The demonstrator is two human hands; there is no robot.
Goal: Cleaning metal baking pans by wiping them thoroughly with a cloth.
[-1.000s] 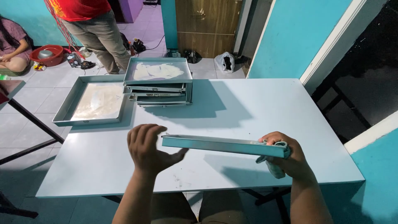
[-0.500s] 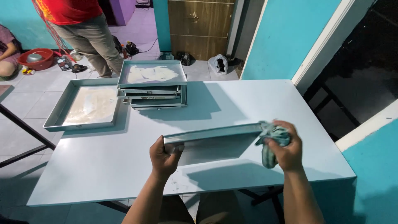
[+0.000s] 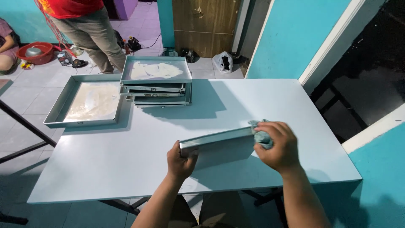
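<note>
Over the near edge of the pale desk (image 3: pixel 126 169) we see 2 forearms reaching forward from below. Our left hand (image 3: pixel 180 159) is clamped on the left end of a metal tray (image 3: pixel 219 145), thumb over its rim, fingers curled beneath. That tray is tilted up on its long edge, its underside facing us, just above the desk. Our right hand (image 3: pixel 278 145) is closed on a grey-blue cloth (image 3: pixel 260 133), pressing it against the tray's right end. Well apart, at the far side, a stack of trays (image 3: pixel 155 86) sits beside 1 single flat tray (image 3: pixel 86 103) with a whitish coating. Beyond, a person in a red shirt (image 3: pixel 86 25) stands on the tiled floor.
</note>
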